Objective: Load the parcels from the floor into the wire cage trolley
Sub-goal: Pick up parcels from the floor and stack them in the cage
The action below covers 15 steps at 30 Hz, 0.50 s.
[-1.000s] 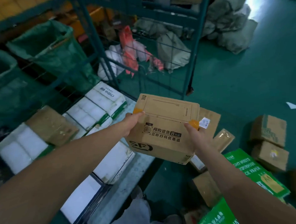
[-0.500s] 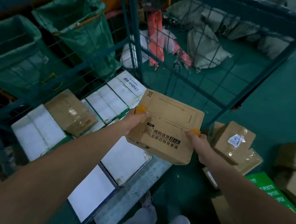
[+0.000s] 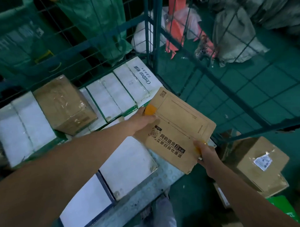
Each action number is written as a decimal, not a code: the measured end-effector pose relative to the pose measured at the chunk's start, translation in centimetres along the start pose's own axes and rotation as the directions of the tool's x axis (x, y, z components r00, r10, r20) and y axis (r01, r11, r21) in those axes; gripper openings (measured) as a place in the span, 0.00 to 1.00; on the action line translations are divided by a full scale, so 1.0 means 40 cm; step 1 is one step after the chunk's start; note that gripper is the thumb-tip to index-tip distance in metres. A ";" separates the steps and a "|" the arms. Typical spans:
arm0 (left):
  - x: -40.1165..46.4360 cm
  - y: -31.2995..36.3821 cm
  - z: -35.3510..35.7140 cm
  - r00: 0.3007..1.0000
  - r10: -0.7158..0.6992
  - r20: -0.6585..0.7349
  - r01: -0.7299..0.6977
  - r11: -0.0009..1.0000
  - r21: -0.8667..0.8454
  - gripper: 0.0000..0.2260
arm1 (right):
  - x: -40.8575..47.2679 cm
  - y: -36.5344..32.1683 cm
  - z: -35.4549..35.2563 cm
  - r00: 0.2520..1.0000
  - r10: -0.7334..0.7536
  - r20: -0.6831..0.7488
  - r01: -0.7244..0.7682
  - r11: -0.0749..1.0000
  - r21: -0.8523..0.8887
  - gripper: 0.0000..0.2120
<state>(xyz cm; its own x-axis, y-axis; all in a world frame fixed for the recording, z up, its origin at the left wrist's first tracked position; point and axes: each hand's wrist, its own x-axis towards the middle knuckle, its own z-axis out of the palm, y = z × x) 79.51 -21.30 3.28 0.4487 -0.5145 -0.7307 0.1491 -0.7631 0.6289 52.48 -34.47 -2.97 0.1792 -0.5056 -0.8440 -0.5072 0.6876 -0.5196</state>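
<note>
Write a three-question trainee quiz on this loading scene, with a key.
1. True or false: both hands grip the printed cardboard box.
2. Which sits on top of the white packs inside the wire cage trolley? A) a taped brown box B) a green sack C) a red bag
3. Fill in: the labelled brown parcel on the floor lies on the person's ____ side.

Key
1. True: the left hand holds one end, the right hand the other.
2. A, the taped brown box.
3. Right.
</note>
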 end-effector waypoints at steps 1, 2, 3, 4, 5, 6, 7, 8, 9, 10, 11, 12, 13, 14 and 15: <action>0.037 -0.005 0.005 1.000 -0.011 -0.006 0.011 1.000 0.016 0.20 | 0.038 0.003 0.004 1.000 -0.002 0.007 0.002 1.000 -0.013 0.36; 0.080 -0.010 0.009 1.000 -0.021 -0.011 0.021 1.000 0.000 0.19 | 0.085 0.004 0.011 1.000 -0.004 0.017 0.004 1.000 -0.014 0.35; 0.110 -0.009 0.013 1.000 0.000 -0.007 0.000 1.000 0.010 0.22 | 0.109 0.006 0.014 1.000 -0.002 0.016 0.002 1.000 -0.007 0.33; 0.155 -0.011 0.020 1.000 0.011 -0.004 -0.011 1.000 0.016 0.28 | 0.154 0.009 0.022 1.000 0.000 0.020 0.000 1.000 -0.002 0.32; 0.196 -0.016 0.027 1.000 0.019 -0.010 -0.018 0.999 0.031 0.32 | 0.194 0.016 0.030 1.000 0.003 0.020 -0.002 1.000 -0.011 0.31; 0.236 -0.024 0.032 1.000 0.011 -0.016 -0.010 0.999 0.042 0.35 | 0.239 0.025 0.038 1.000 0.007 0.027 -0.007 1.000 -0.010 0.31; 0.279 -0.034 0.039 1.000 -0.005 -0.024 0.006 0.999 0.042 0.36 | 0.278 0.032 0.050 0.999 0.012 0.039 -0.011 1.000 -0.014 0.30; 0.329 -0.052 0.044 0.999 -0.021 -0.033 0.023 0.999 0.044 0.36 | 0.317 0.042 0.062 0.998 0.022 0.055 -0.021 1.000 -0.015 0.30; 0.373 -0.070 0.048 0.999 -0.027 -0.045 0.029 0.998 0.054 0.37 | 0.350 0.052 0.075 0.997 0.042 0.066 -0.042 0.999 -0.014 0.30; 0.409 -0.085 0.051 0.998 -0.036 -0.057 0.040 0.997 0.067 0.37 | 0.382 0.064 0.088 0.996 0.063 0.069 -0.062 0.998 -0.010 0.29; 0.437 -0.097 0.054 0.997 -0.040 -0.065 0.045 0.996 0.077 0.37 | 0.404 0.072 0.100 0.995 0.079 0.059 -0.078 0.997 -0.009 0.29; 0.473 -0.118 0.057 0.996 -0.053 -0.069 0.058 0.995 0.081 0.37 | 0.431 0.083 0.115 0.994 0.095 0.053 -0.095 0.995 -0.005 0.28; 0.503 -0.136 0.056 0.995 -0.068 -0.073 0.074 0.994 0.082 0.37 | 0.450 0.087 0.130 0.993 0.111 0.049 -0.111 0.994 0.001 0.28; 0.534 -0.155 0.053 0.993 -0.090 -0.076 0.096 0.992 0.078 0.37 | 0.478 0.097 0.147 0.991 0.129 0.047 -0.129 0.992 0.000 0.28; 0.563 -0.171 0.050 0.992 -0.098 -0.083 0.105 0.991 0.086 0.36 | 0.505 0.100 0.166 0.988 0.146 0.046 -0.146 0.989 -0.006 0.28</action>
<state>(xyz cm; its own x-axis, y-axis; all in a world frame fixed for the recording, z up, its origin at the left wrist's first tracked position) 86.84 -28.44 -18.00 0.5033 -0.4027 -0.7645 0.1196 -0.8438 0.5232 59.67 -38.49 -22.98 0.1419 -0.3754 -0.9159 -0.5331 0.7507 -0.3902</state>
